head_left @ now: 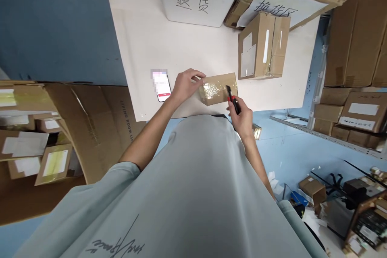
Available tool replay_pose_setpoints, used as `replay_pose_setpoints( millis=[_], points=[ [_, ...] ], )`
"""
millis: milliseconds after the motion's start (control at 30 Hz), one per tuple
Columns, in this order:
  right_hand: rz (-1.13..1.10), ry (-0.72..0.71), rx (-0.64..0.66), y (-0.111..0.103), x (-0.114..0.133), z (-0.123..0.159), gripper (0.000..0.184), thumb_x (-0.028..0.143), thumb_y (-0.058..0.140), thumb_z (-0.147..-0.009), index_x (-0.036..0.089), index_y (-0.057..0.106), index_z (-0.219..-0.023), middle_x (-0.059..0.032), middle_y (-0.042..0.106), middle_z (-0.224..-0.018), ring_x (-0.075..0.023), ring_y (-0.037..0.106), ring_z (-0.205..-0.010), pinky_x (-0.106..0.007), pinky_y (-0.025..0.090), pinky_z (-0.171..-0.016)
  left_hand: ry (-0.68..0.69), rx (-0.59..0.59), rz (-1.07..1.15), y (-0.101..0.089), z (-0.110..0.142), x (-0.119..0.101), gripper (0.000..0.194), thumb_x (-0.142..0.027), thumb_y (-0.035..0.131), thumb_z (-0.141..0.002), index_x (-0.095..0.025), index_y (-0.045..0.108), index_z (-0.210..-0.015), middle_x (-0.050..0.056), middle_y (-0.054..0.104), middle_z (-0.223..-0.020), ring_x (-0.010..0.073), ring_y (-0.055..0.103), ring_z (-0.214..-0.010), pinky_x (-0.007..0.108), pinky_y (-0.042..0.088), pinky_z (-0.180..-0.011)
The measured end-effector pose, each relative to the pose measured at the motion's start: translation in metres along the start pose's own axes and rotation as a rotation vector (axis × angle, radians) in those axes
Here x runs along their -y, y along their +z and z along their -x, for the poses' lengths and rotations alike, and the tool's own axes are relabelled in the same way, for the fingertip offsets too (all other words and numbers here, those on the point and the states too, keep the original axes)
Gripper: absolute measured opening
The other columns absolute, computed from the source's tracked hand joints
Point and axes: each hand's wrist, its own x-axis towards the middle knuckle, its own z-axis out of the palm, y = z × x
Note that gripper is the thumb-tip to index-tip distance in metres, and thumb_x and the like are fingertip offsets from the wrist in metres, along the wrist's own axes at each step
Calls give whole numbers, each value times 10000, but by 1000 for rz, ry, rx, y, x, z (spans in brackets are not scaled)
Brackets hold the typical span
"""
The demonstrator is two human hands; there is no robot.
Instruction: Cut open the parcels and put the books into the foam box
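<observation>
Brown box lies lengthwise left to right, and the fingers of our left hand hold its left end; our right hand clutches a black cutter at its right!

Pretty basic tee tbh, pale grey-green and kinda loose, with short sleeves in the same colour. Scrawly dark handwriting-style lettering on the left chest. Nails on the right hand look bright red.
</observation>
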Motion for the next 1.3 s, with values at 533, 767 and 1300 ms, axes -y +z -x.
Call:
replay_pose_setpoints(
  millis=[533,767,1300],
  points=[
    [523,23,249,29,80,-13,479,422,430,-1208,266,663,-1597,-130,850,-1319,-336,780,-1179,-357,544,-921,-56,110,67,-9,-8,1,193,-396,953,-875,-242,892,-974,85,850,-1133,237,795,-945,390,631,-895],
    [628,74,341,22,105,-16,466,378,406,-1216,228,657,-1579,-151,853,-1267,-344,763,-1177,-367,538,-920,-52,96,93,-5,-9,7,179,-382,958,-861,-247,901,-964,80,855,-1118,245,807,-937,393,639,-866],
    [735,214,463,18,98,27,506,414,351,-1219,264,570,-1650,-161,854,-1209,-346,800,-1114,-386,532,-905,-66,11,53,7,6,0,87,-204,866,-865,-243,903,-933,51,868,-1057,224,799,-936,393,661,-935]
  ],
)
